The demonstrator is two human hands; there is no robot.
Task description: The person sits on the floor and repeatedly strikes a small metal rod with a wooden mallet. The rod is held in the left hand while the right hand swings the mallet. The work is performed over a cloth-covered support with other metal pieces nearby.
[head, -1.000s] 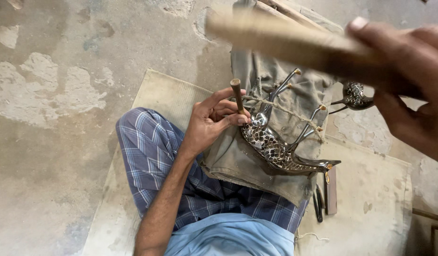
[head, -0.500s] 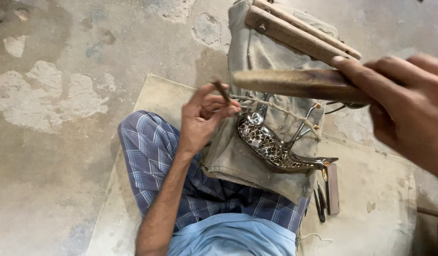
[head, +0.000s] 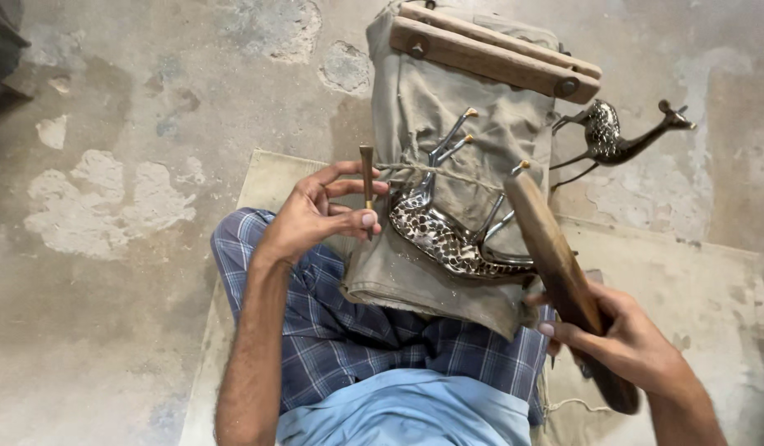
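The left hand (head: 316,216) pinches a small chisel (head: 366,188) upright at nine o'clock of the metal deer figurine (head: 448,239) tied legs-up on the canvas-wrapped block (head: 448,124), while the right hand (head: 630,343) grips a wooden mallet (head: 555,264); seat the chisel tip firmly before striking squarely.
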